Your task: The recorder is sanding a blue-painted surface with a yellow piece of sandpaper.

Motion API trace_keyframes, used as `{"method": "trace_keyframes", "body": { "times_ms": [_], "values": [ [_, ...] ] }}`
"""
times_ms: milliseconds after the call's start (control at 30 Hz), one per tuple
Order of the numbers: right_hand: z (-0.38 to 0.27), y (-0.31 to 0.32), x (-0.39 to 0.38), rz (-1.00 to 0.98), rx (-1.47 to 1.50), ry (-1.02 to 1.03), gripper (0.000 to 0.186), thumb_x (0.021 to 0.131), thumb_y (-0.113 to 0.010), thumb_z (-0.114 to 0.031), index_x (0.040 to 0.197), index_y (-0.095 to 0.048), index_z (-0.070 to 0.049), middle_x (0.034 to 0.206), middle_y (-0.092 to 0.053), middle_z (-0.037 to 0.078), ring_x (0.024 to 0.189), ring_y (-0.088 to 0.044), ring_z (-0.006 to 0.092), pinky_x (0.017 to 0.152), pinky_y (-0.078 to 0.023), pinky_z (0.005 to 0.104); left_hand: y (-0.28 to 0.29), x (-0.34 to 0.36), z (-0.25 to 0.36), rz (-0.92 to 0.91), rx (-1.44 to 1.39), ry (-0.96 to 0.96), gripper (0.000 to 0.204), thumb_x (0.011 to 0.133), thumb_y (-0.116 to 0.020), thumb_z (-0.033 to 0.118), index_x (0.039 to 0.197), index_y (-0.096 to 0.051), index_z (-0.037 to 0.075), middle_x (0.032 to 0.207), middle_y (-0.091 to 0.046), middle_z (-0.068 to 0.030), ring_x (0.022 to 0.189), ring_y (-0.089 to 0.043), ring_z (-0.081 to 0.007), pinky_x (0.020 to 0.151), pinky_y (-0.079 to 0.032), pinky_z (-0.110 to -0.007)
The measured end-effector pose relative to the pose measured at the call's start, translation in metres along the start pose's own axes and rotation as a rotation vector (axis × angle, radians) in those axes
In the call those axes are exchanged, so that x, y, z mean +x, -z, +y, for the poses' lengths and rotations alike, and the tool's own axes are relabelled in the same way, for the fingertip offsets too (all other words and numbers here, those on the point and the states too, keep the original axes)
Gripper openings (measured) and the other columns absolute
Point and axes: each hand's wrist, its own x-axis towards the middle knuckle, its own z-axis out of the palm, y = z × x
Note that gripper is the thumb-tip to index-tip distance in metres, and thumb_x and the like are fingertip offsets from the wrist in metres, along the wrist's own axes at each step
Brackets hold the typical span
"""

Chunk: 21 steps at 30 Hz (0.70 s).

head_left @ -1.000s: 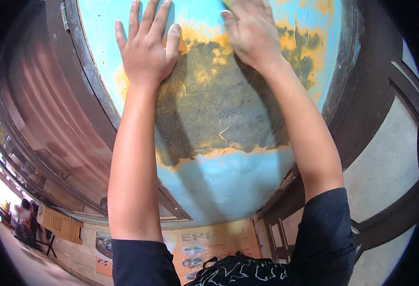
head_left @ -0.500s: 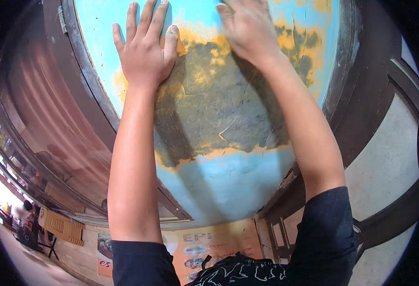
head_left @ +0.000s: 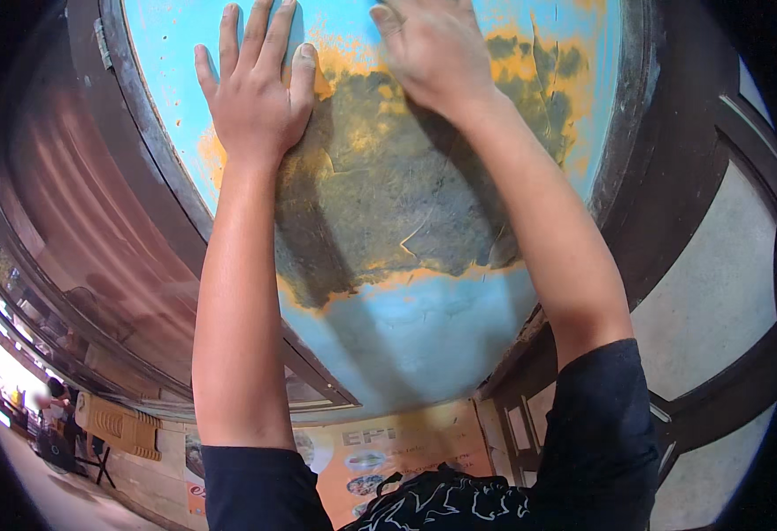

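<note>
My left hand lies flat with fingers spread on a light blue painted panel, left of a large worn patch. That patch is grey-brown and mottled, with ragged orange-yellow edges and a small pale crack low down. Against the same panel, at the upper edge of the view, my right hand is closed, its thumb toward the left hand. Its fingertips are cut off and slightly blurred, so whatever it grips cannot be made out. Both arms reach up, casting shadows across the patch.
Dark wooden frames border the panel. To the left is a glazed panel with a pinkish curtain. An orange printed banner hangs below. Stacked tan plastic stools and a person appear at the lower left.
The view has shifted slightly, with both hands and the panel moving a little left in it. The right hand has moved slightly left relative to the patch; the left hand stays put on the panel.
</note>
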Motion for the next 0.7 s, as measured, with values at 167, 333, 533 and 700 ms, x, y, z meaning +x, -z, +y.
{"method": "trace_keyframes", "body": {
  "times_ms": [167, 333, 533, 700],
  "values": [
    [0.003, -0.013, -0.035, 0.113, -0.136, 0.033, 0.055, 0.1, -0.03, -0.032, 0.142, -0.032, 0.004, 0.15, -0.028, 0.021, 0.142, -0.022, 0.0327, 0.116, -0.01, 0.0454, -0.006, -0.002, -0.012, 0.019, 0.024, -0.031, 0.053, 0.09, -0.045, 0.028, 0.14, -0.044, 0.011, 0.15, -0.036, -0.0074, 0.143, -0.022, -0.0294, 0.116, -0.007, -0.05],
    [-0.031, -0.024, -0.033, 0.096, -0.072, 0.085, 0.055, 0.099, -0.032, -0.03, 0.142, -0.033, 0.004, 0.15, -0.029, 0.02, 0.142, -0.02, 0.032, 0.116, -0.01, 0.045, 0.002, -0.003, -0.015, -0.021, 0.043, 0.004, 0.051, 0.09, -0.046, 0.028, 0.139, -0.046, 0.012, 0.15, -0.037, -0.0067, 0.142, -0.024, -0.0299, 0.115, -0.009, -0.051],
    [-0.004, -0.002, -0.015, 0.123, -0.135, 0.036, 0.055, 0.1, -0.031, -0.03, 0.143, -0.032, 0.003, 0.15, -0.029, 0.02, 0.142, -0.021, 0.033, 0.116, -0.012, 0.0446, -0.001, -0.003, -0.013, 0.027, -0.016, -0.02, 0.051, 0.091, -0.046, 0.029, 0.139, -0.047, 0.012, 0.149, -0.037, -0.0066, 0.142, -0.025, -0.0298, 0.115, -0.01, -0.053],
    [0.022, -0.053, -0.041, 0.568, -0.033, 0.42, 0.055, 0.098, -0.036, -0.03, 0.144, -0.031, 0.002, 0.152, -0.027, 0.018, 0.142, -0.021, 0.0332, 0.115, -0.012, 0.0462, -0.002, -0.004, -0.005, 0.072, -0.025, -0.043, 0.051, 0.091, -0.046, 0.028, 0.139, -0.046, 0.011, 0.149, -0.037, -0.0068, 0.142, -0.025, -0.03, 0.115, -0.01, -0.053]
  ]
}}
